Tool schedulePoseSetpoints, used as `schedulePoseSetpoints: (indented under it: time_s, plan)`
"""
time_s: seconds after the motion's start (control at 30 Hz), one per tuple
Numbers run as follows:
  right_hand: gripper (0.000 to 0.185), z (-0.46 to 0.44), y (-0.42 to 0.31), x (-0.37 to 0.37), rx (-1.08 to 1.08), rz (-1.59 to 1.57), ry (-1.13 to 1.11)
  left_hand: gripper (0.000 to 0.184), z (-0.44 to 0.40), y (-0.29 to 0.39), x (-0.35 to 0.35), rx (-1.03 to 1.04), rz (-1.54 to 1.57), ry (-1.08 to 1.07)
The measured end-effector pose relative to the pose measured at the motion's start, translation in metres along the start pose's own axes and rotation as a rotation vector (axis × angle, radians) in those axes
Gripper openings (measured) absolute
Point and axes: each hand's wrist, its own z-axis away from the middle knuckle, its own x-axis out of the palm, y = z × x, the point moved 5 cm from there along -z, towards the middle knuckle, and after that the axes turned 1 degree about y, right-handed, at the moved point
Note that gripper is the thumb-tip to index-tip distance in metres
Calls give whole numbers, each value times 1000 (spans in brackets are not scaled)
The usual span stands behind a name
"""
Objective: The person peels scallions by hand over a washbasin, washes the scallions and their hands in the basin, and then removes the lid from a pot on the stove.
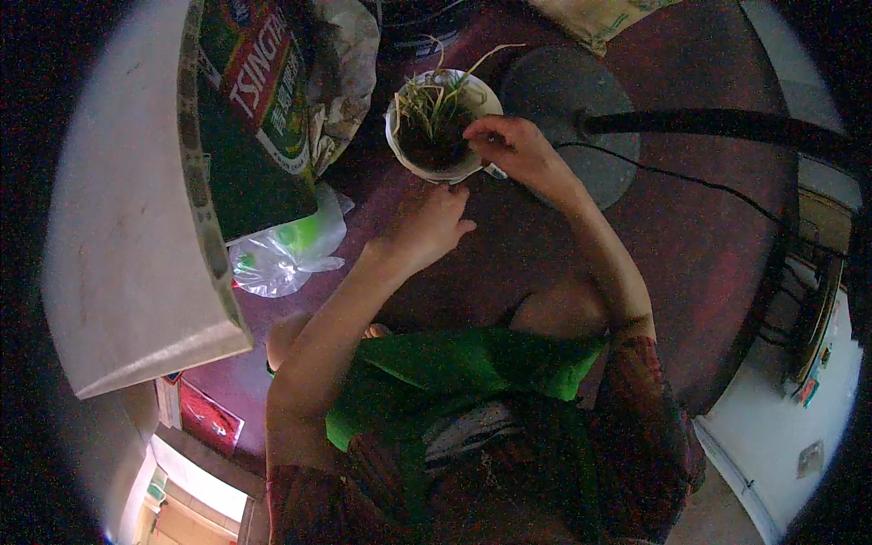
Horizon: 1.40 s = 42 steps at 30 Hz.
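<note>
A white pot (396, 145) is seen at the upper centre of the frame, set upright on a dark red surface (708, 263). Dark soil (440, 153) is held in it, and a grass-like plant (434, 107) is rooted there, with a few long blades bent out past the rim towards the top.

The right hand (518, 150) is held over the pot's right edge, its fingers curled in towards the soil; whether the fingertips are pressed together or anything is gripped cannot be told. The left hand (431, 222) is placed just below the near rim, its fingers bent and its thumb held apart from them, with nothing seen between; whether the rim is touched cannot be made out.

To the right of the pot, a round grey base (568, 118) is partly covered by the right hand and crossed by a black stem (690, 123) and a thin cable (681, 174). At the upper left, a green Tsingtao carton (259, 118) is seen, with a clear plastic bag (286, 254) just below it.
</note>
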Motion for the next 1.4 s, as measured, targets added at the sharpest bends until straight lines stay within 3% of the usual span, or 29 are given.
schedulePoseSetpoints:
  time_s: [0.1, 0.17, 1.3, 1.4]
  plan:
    - [17, -2, 1, 1, 10, 32, -4, 55, 0, -1, 2, -4, -5, -25]
    - [16, -2, 1, 2, -25, 18, 5, 33, 2, -1, 0, 89, 36, 203]
    - [13, -6, 0, 6, -124, -6, 41, 36, -1, -8, 3, 86, 56, 229]
    - [13, -6, 2, 6, -145, 1, 55, 35, 0, -6, 1, 122, 39, 304]
